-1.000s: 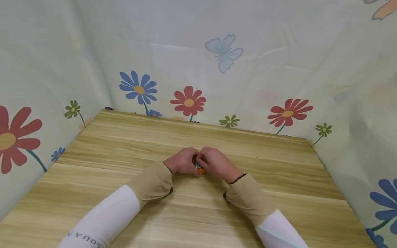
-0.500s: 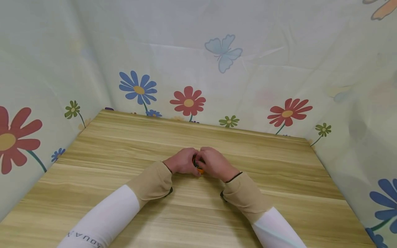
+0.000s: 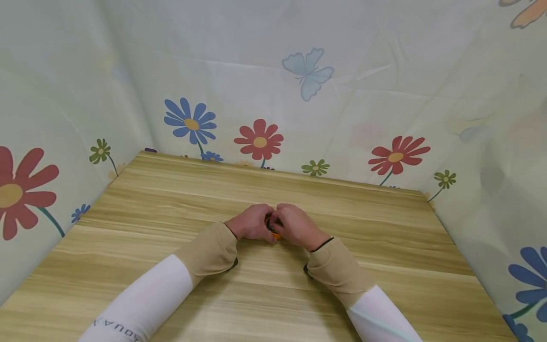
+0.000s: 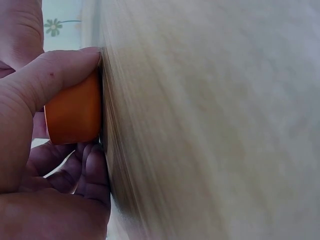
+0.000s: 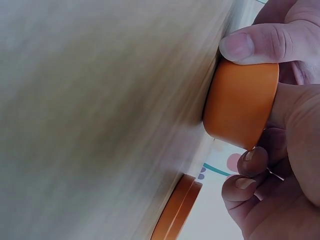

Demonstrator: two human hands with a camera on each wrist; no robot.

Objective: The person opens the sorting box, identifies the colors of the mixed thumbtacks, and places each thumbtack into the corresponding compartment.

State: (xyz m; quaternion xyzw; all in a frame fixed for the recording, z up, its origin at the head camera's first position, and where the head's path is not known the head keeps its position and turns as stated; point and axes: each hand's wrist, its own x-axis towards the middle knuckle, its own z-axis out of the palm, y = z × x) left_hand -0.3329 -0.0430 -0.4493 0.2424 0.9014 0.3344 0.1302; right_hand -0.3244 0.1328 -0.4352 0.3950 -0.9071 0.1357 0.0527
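A small round orange container (image 5: 242, 105) stands on the table with its opening upward. My left hand (image 3: 254, 222) grips its side, and the left thumb (image 4: 70, 67) presses on the orange wall in the left wrist view. From the right, my right hand (image 3: 299, 227) bends over the opening. Its thumb reaches behind the rim into the container, while the outer fingers (image 5: 240, 182) curl loosely outside. In the head view, only a dark inside and a strip of orange rim show between the hands. I cannot tell whether the right fingertips pinch something inside.
A flat orange disc (image 5: 177, 210), like a lid, lies on the wood-grain table (image 3: 171, 190) near the right hand; the head view does not show it. A flowered cloth (image 3: 350, 109) hangs around the back and sides.
The right hand has shifted slightly left, and its fingers have gone deeper over the container, covering the patterned contents seen a second ago. The left hand has stayed still.
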